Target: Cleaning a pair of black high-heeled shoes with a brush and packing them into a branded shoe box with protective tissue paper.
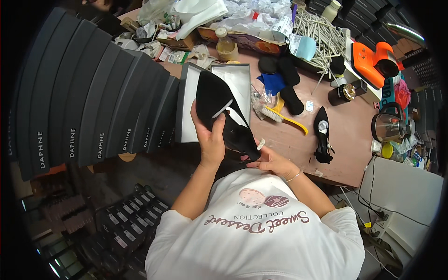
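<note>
A black pointed-toe shoe (211,93) is held up in front of me, toe away from me and heel end near my shirt. My left hand (210,140) is closed around its side, thumb on top near the pale-edged opening. At the heel end, the fingers of my right hand (273,163) are closed on the shoe, partly hidden by it. Behind the shoe lies an open grey shoebox (186,123) with a white inside. A matching black shoe (322,133) rests on the table to the right, white stuffing inside it.
Dark shoeboxes (95,93) stand in a row at left. On the table (284,144) lie a yellow brush (284,116), black pads (289,72), a blue cloth (271,84) and a dark jar (341,94). White sticks (319,37), an orange device (371,60) and a glass pot (389,125) stand farther out.
</note>
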